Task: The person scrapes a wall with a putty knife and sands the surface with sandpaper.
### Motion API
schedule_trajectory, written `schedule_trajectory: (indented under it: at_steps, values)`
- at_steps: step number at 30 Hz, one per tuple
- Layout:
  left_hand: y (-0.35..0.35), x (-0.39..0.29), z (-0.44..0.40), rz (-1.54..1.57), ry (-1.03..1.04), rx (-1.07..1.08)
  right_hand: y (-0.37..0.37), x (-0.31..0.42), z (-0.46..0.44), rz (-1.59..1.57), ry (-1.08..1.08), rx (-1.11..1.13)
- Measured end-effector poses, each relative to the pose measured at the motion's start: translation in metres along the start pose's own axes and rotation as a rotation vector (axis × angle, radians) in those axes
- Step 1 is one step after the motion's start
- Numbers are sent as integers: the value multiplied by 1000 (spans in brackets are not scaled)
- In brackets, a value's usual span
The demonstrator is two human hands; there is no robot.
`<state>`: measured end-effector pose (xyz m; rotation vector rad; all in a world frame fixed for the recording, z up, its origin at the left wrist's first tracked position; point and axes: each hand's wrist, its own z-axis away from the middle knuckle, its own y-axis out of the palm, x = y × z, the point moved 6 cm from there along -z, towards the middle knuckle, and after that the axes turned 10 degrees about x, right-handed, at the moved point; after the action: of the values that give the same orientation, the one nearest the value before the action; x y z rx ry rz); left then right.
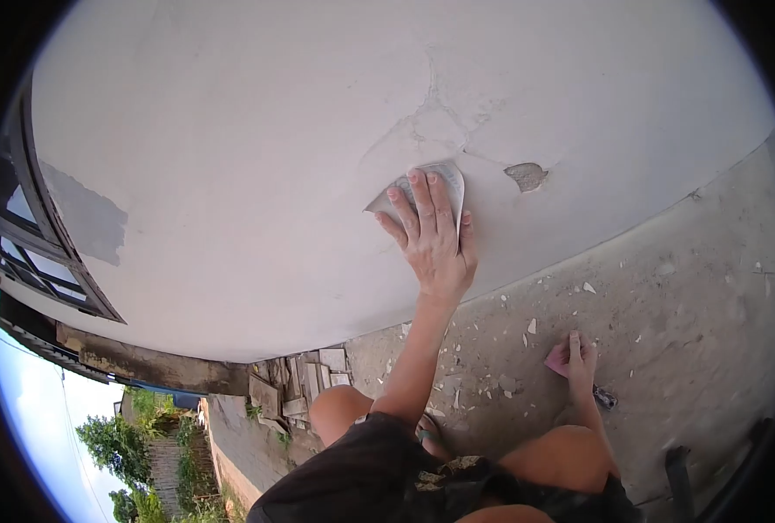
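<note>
My left hand (431, 227) lies on the pale wall (257, 157), fingers stretched over a sheet of sandpaper (451, 176) and pressing it flat. Its thumb is at the sheet's right edge. Just above the sheet, cracks and rough patches (431, 109) run through the wall's surface. To the right is a chipped hole (527, 176) with rough grey material showing. Lower down, over the ground, my right hand (582, 356) is closed on a small pink piece (558, 360), whose kind I cannot make out. A small dark object (605, 398) shows beside the right wrist.
White flakes (588, 288) litter the concrete ground (666, 305) along the wall's foot. Stacked tiles or boards (296, 383) lie by the wall's far end. A dark-framed window (47, 227) and a grey patch (87, 213) are at left. My knees (339, 410) are bent close to the wall.
</note>
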<state>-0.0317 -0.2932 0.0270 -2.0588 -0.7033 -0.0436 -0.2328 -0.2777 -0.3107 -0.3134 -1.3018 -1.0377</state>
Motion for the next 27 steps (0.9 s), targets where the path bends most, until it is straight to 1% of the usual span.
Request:
schedule_trajectory:
  at_steps: [2, 3, 5, 6, 8, 10, 13, 14, 16, 17, 19, 20, 23, 25, 27]
  values:
    - [-7, -7, -14, 87, -29, -77, -4, 0, 5, -19, 30, -9]
    - [-20, -15, -37, 89, -6, -112, -5, 7, 4, -24, 22, -16]
    - [-46, -35, -82, 111, 29, -117, -2, 15, 11, -33, 24, -15]
    - [-54, -37, -90, 114, 39, -118, -2, 12, 14, -19, 41, -8]
    - [-39, -28, -66, 74, 26, -25, -4, 8, 6, 0, 40, -8]
    - [0, -16, -12, 16, 5, 76, -5, 8, 3, 8, 14, 7]
    - [0, -13, 2, 35, 12, 55, -11, 4, 3, -35, 8, -22]
    - [-2, -13, -2, 56, 21, 5, -14, 4, 6, -45, 17, -26]
    - [-22, -28, -45, 115, 39, -108, -20, 10, 10, -7, 41, -26]
    - [-32, -35, -63, 122, 51, -103, -21, 10, 16, 13, 63, -20]
    - [-51, -43, -85, 126, 69, -89, -23, 1, 20, 100, -14, -33]
    - [-46, -36, -75, 104, 53, -45, -26, 0, 20, 143, -65, -42]
    - [-15, -12, -14, 73, 5, 49, -28, 29, 33, 442, -126, -95]
    - [-1, -4, 15, 72, -34, 101, -29, 50, 43, 597, -149, -72]
    - [-4, -9, 2, 99, -11, -6, -32, 52, 58, 754, -165, -26]
